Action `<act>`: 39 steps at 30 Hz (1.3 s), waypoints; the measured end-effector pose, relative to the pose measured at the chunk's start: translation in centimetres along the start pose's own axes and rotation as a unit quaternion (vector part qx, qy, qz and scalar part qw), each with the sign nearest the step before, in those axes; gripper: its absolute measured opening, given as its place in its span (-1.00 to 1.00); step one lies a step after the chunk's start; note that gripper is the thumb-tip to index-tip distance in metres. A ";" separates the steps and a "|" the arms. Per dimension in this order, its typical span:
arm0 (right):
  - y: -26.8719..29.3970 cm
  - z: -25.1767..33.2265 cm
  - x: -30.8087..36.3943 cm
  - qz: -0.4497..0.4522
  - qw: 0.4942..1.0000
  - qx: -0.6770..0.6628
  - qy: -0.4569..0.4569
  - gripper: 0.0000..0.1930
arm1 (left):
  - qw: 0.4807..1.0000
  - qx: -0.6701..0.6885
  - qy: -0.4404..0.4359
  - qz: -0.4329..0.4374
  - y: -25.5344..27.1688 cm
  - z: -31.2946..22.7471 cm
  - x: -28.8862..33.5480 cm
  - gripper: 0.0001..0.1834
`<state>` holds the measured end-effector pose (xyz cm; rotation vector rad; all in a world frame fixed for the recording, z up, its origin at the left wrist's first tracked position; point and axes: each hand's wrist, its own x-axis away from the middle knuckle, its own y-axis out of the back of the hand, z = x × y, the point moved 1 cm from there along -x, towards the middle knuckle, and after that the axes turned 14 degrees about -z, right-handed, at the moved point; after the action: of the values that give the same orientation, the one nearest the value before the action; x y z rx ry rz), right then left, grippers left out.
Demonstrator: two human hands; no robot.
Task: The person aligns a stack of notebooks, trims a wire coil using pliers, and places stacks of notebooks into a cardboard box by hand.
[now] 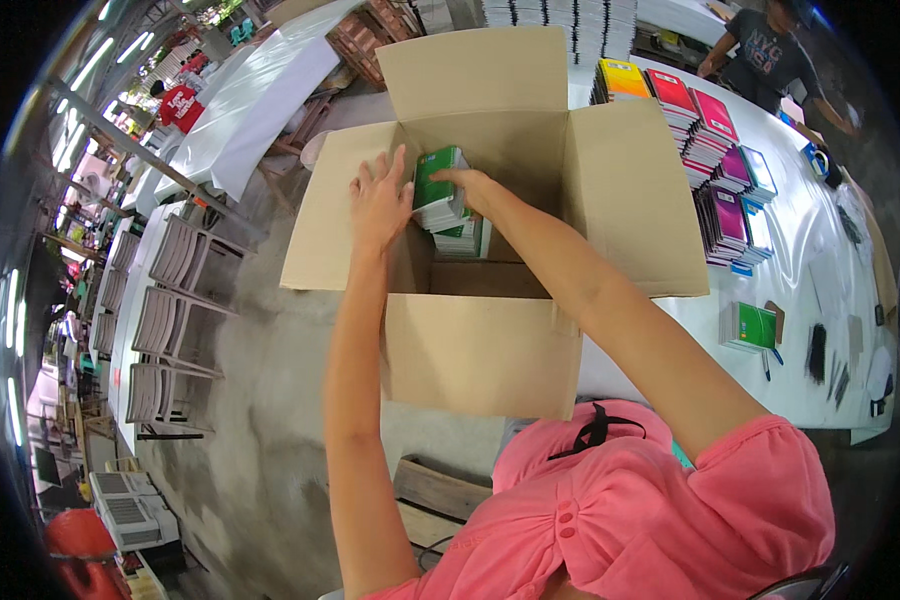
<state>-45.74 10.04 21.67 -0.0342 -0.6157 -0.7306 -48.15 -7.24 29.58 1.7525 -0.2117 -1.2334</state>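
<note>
An open cardboard box (480, 350) stands before me with its flaps folded outward. Inside it, toward the left wall, is a stack of green-covered notebooks (438, 163). My right hand (470, 190) grips the right side of this stack, thumb on the top cover and the other fingers hidden. More green notebooks (458, 238) lie lower in the box, just below the gripped stack. My left hand (378, 195) is at the box's left edge, over the left flap, with its fingers spread and nothing in it.
To the right, a white table (810, 310) bears stacks of yellow (622, 80), red (673, 95) and purple notebooks (727, 215). A small green notebook stack (748, 326) and a pen lie nearer. A co-worker (770, 55) stands beyond. Stacked chairs (170, 320) line the left.
</note>
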 end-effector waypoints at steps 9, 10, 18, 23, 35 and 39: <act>8.0 6.8 6.0 0.135 0.959 -0.249 -0.002 -0.47 | 0.988 0.120 0.060 -0.073 -3.3 1.5 -1.7 -0.26; 11.1 7.3 6.1 0.107 0.967 -0.233 0.006 -0.46 | 0.981 0.167 0.080 -0.053 -3.7 -0.1 -2.2 -0.26; 35.3 4.7 27.9 0.062 0.928 -0.292 0.222 -0.55 | 0.978 0.191 0.076 -0.019 -3.1 4.5 -0.3 -0.26; 47.9 -6.7 31.1 -0.138 0.946 -0.248 0.158 -0.47 | 0.975 0.217 0.044 0.007 -3.8 3.8 -0.9 -0.26; 47.9 -22.0 8.3 0.075 0.982 0.173 -0.025 -0.34 | 0.995 0.092 0.017 0.026 -1.9 4.6 -0.3 -0.31; 48.8 -24.5 3.3 0.250 0.931 0.223 -0.147 -0.32 | 0.994 0.103 0.014 0.039 -1.9 3.5 -0.5 -0.32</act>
<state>-0.30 38.86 12.04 0.1180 -1.0034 -0.0771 -51.89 -8.01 28.31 1.9165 -0.4000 -1.1635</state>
